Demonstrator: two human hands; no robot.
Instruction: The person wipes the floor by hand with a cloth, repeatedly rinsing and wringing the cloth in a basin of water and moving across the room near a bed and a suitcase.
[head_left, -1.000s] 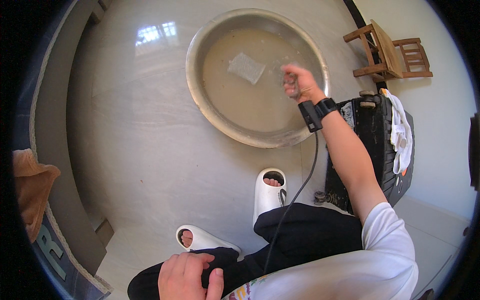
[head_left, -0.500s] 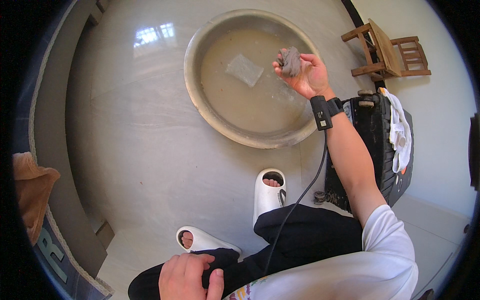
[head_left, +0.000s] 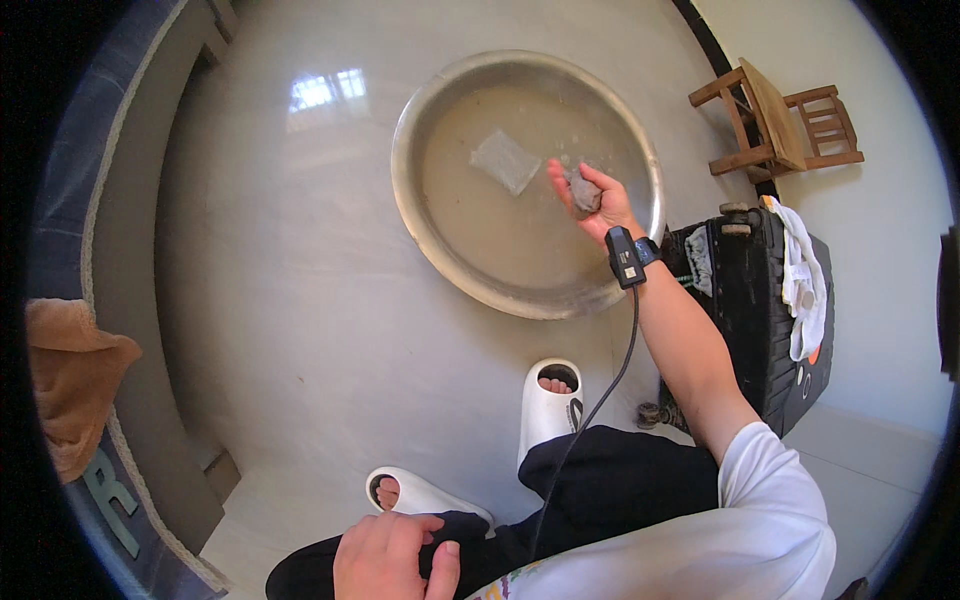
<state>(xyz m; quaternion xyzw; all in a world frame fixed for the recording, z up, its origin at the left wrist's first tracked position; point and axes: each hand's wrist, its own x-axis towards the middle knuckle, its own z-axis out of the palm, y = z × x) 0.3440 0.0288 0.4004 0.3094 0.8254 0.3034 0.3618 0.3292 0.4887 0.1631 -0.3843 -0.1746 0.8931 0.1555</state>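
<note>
Over the right side of a wide metal basin (head_left: 405,190), my right hand (head_left: 613,212) is palm up with a wet, crumpled grey cloth (head_left: 584,194) in its palm. Its fingers are partly curled around the cloth. Cloudy, brownish water fills the basin. To the left of this hand, a translucent, whitish plastic packet (head_left: 505,161) lies at the water's surface. My left hand (head_left: 392,562) rests on my left thigh in black trousers, fingers draped over it and thumb apart, holding nothing.
A black box on my right wrist trails a cable (head_left: 610,390) down across my leg. Right of the basin lies a black suitcase (head_left: 745,300) with a white cloth (head_left: 797,280) on it. Behind stands a wooden chair (head_left: 770,115). A brown towel (head_left: 75,380) hangs at the left.
My right hand, with the grey cloth, has come lower and nearer to me over the basin, its fingers closing more around the cloth. The view has shifted slightly. My left hand stays on the thigh.
</note>
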